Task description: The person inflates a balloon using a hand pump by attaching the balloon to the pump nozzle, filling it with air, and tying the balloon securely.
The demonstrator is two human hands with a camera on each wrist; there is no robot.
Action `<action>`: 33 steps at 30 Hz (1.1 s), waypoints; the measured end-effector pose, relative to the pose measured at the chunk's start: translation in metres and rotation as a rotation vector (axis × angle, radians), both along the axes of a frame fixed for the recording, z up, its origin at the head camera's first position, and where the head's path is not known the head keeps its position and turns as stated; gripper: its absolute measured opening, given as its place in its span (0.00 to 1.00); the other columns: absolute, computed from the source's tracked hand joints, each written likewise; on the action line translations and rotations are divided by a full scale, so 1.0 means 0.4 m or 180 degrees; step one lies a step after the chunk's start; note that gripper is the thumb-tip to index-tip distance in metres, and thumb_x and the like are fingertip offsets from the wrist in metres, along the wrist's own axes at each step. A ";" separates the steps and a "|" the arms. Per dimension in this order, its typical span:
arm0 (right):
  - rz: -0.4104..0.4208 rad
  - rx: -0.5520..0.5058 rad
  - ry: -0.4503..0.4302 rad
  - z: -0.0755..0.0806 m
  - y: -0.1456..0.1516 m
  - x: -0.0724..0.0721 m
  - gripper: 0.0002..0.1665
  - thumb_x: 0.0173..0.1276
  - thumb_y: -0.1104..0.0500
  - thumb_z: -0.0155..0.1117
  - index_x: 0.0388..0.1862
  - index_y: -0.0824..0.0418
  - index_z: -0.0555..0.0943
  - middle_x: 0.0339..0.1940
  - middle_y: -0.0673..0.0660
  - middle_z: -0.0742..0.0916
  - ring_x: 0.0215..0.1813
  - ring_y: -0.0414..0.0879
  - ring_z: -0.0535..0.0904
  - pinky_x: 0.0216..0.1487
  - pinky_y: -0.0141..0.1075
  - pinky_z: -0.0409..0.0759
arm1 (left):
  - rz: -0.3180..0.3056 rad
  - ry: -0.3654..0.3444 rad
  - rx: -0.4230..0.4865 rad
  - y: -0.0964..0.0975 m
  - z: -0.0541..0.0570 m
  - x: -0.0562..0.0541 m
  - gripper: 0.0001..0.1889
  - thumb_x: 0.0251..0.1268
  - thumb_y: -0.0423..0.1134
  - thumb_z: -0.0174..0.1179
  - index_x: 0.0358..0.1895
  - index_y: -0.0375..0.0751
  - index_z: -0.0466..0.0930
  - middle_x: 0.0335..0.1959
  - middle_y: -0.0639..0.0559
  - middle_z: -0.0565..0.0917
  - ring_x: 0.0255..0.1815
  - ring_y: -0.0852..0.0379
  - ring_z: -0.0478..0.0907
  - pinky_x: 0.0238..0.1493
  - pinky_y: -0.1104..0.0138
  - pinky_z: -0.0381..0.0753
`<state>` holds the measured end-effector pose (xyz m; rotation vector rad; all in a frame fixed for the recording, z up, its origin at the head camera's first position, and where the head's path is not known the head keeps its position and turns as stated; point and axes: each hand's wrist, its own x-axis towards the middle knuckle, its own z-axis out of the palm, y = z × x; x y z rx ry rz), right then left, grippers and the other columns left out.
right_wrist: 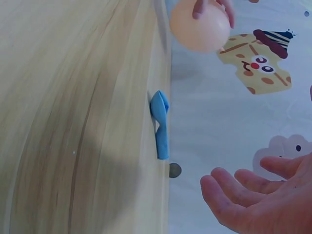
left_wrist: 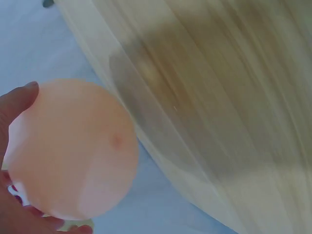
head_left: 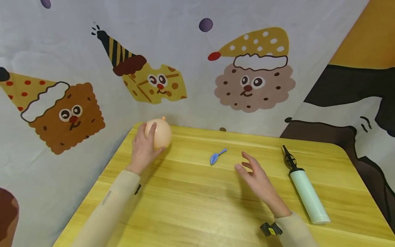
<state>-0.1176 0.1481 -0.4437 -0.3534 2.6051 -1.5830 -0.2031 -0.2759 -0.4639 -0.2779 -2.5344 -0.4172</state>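
My left hand [head_left: 144, 145] grips a small inflated peach balloon [head_left: 162, 133] at the far left of the table, thumb on one side and fingers round the other. The balloon's knotted end points up in the head view. In the left wrist view the balloon [left_wrist: 73, 151] fills much of the left side, with the thumb [left_wrist: 22, 102] pressed on it. My right hand [head_left: 257, 178] hovers over the table with fingers relaxed and nothing in them. A flat blue balloon [head_left: 217, 156] lies between the two hands, nearer the right one; the right wrist view also shows this blue balloon [right_wrist: 160, 124].
A mint-green hand pump [head_left: 309, 195] with a black nozzle lies on the right of the wooden table [head_left: 191, 206]. Behind the table's far edge hangs a cloth [head_left: 191, 44] printed with cartoon biscuits and cheese. A small black device [head_left: 271, 229] sits at my right wrist.
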 end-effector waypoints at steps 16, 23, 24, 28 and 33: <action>-0.0142 0.0448 0.0175 -0.016 0.045 -0.007 0.40 0.82 0.43 0.55 0.81 0.64 0.60 0.79 0.69 0.67 0.73 0.69 0.69 0.66 0.66 0.72 | 0.0252 -0.0305 0.0041 -0.025 0.026 -0.012 0.53 0.54 0.51 0.80 0.78 0.37 0.59 0.78 0.27 0.53 0.80 0.21 0.42 0.65 0.19 0.46; -0.0243 0.0904 0.0320 -0.018 0.105 0.004 0.40 0.81 0.40 0.56 0.79 0.63 0.64 0.76 0.67 0.71 0.71 0.67 0.71 0.63 0.64 0.75 | -0.0523 0.0313 -0.0243 0.146 0.030 0.000 0.31 0.65 0.45 0.72 0.66 0.34 0.72 0.74 0.32 0.65 0.79 0.28 0.55 0.70 0.26 0.56; -0.0255 0.0963 0.0335 -0.015 0.114 0.007 0.40 0.81 0.40 0.56 0.79 0.63 0.65 0.76 0.67 0.71 0.70 0.67 0.71 0.62 0.64 0.75 | -0.0608 0.0276 -0.0276 0.175 0.029 0.000 0.30 0.66 0.45 0.71 0.66 0.34 0.73 0.73 0.33 0.66 0.78 0.29 0.57 0.70 0.27 0.57; -0.0307 0.1193 0.0435 -0.003 0.146 0.019 0.40 0.80 0.40 0.57 0.78 0.63 0.66 0.76 0.68 0.71 0.72 0.68 0.69 0.64 0.66 0.72 | -0.0890 0.0008 -0.0414 0.281 0.015 -0.002 0.27 0.71 0.47 0.67 0.65 0.36 0.75 0.72 0.36 0.69 0.77 0.33 0.62 0.72 0.32 0.61; -0.0372 0.1381 0.0565 0.004 0.186 0.029 0.39 0.80 0.40 0.57 0.76 0.66 0.68 0.75 0.70 0.71 0.74 0.70 0.65 0.67 0.68 0.67 | -0.1335 -0.0319 -0.0685 0.388 -0.005 -0.014 0.21 0.76 0.44 0.63 0.65 0.40 0.78 0.68 0.42 0.76 0.73 0.41 0.69 0.72 0.42 0.68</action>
